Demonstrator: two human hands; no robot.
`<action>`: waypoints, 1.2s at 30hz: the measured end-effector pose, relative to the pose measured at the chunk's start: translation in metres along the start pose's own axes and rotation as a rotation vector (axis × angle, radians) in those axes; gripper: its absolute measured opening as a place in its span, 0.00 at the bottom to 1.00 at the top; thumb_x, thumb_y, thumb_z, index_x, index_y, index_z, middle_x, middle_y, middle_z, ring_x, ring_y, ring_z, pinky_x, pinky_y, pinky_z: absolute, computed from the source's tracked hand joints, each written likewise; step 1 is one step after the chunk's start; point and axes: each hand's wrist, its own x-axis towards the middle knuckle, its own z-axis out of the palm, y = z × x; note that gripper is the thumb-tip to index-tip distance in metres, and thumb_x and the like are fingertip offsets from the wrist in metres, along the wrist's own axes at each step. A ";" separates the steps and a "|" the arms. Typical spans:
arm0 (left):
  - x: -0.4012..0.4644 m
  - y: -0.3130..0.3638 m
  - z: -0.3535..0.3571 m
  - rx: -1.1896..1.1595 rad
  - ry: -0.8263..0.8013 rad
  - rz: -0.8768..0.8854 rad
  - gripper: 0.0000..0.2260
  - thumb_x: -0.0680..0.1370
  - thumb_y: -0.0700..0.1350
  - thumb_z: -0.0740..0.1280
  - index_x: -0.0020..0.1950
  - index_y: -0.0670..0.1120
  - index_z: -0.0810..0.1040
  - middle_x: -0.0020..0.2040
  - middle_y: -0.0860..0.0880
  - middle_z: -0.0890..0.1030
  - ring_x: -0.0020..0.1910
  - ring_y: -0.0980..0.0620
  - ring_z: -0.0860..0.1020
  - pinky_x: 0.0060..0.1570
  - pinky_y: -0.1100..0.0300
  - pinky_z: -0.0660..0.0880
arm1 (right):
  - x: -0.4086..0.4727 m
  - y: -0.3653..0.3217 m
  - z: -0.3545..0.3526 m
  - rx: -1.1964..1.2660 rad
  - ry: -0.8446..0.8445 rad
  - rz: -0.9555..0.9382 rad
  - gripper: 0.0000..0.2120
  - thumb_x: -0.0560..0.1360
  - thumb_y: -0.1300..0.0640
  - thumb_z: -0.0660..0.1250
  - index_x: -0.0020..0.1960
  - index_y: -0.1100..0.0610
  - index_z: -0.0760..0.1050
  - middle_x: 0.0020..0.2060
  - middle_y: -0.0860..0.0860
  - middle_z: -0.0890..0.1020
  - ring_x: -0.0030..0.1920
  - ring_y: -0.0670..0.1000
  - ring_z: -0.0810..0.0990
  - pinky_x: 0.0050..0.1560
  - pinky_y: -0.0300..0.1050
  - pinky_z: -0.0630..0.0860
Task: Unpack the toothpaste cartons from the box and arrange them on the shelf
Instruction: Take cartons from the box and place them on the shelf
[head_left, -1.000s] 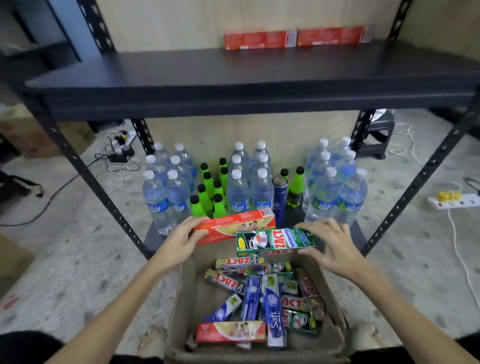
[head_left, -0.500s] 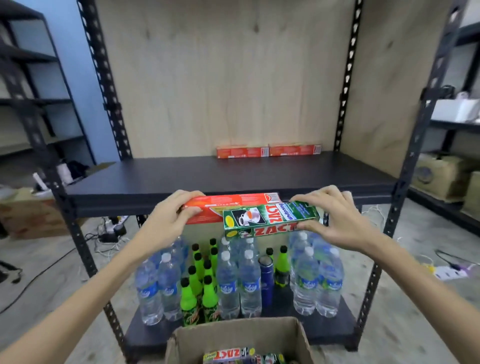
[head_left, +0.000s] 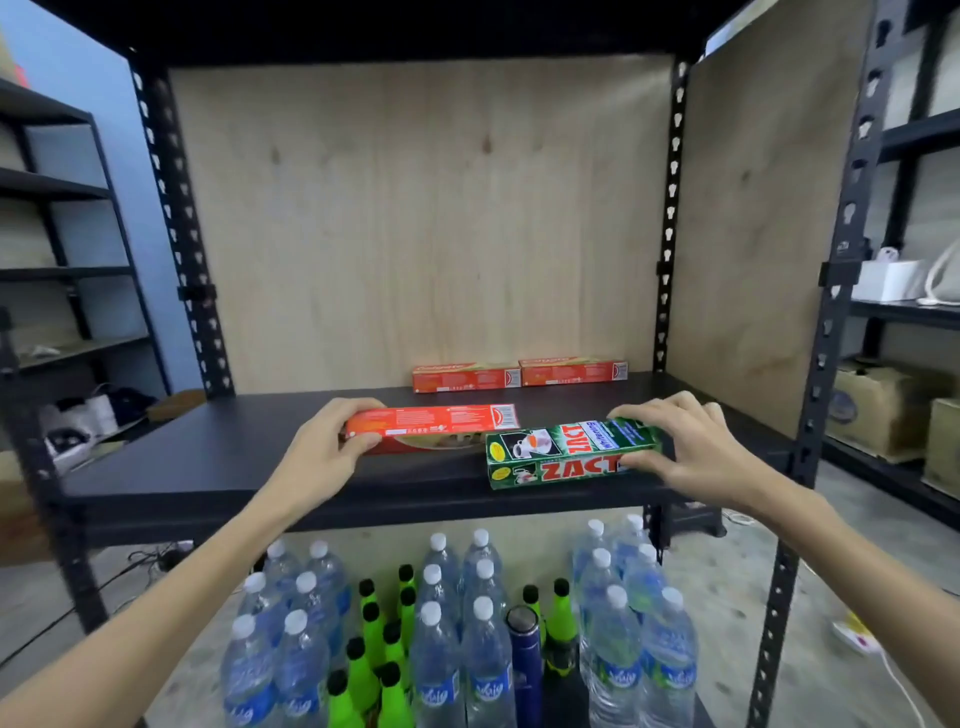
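From the head view, the left hand (head_left: 317, 457) is gripping a red carton (head_left: 431, 423) by its left end, thumb in front and fingers curled over the top. The right hand (head_left: 691, 457) is clamping the right end of a green carton (head_left: 569, 454) between thumb and fingers. Both cartons are lying lengthwise over the dark shelf (head_left: 208, 452). The red one is sitting farther in and the green one is close to the front edge. Whether either is already resting on the board or hanging just above it, I cannot tell. Two more red cartons (head_left: 519, 375) are lying end to end against the plywood back panel (head_left: 415, 208), on the right part of the shelf. The box itself is not in view.

Judging from this, the step in hand is setting both cartons down. To do it well, the person should be keeping each carton level and parallel to the row at the back, and should be sliding the red one rearward until it sits just in front of that pair. The green one needs pushing in from the edge, since it could tip off towards the water bottles (head_left: 457, 649) and green bottles (head_left: 374, 654) standing below. Each grip should be loosened only once the carton is lying flat.
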 end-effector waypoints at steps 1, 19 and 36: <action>0.004 -0.005 0.001 -0.004 -0.003 -0.009 0.16 0.78 0.38 0.71 0.63 0.52 0.78 0.59 0.54 0.80 0.58 0.54 0.79 0.64 0.52 0.75 | 0.002 0.007 0.002 0.009 -0.005 0.022 0.22 0.76 0.44 0.70 0.69 0.40 0.71 0.57 0.37 0.76 0.59 0.47 0.66 0.57 0.50 0.60; 0.056 -0.020 0.043 0.128 -0.164 -0.059 0.20 0.72 0.59 0.76 0.57 0.59 0.71 0.57 0.60 0.80 0.57 0.57 0.78 0.58 0.55 0.76 | 0.052 0.048 0.031 -0.188 0.021 0.228 0.28 0.73 0.28 0.61 0.72 0.31 0.66 0.72 0.40 0.68 0.69 0.51 0.58 0.63 0.50 0.52; 0.133 -0.046 0.121 0.300 -0.068 -0.070 0.23 0.75 0.58 0.73 0.70 0.59 0.75 0.65 0.48 0.71 0.69 0.47 0.62 0.69 0.51 0.63 | 0.122 0.090 0.078 -0.021 -0.015 0.284 0.24 0.75 0.38 0.69 0.70 0.38 0.72 0.69 0.48 0.69 0.66 0.54 0.60 0.66 0.61 0.62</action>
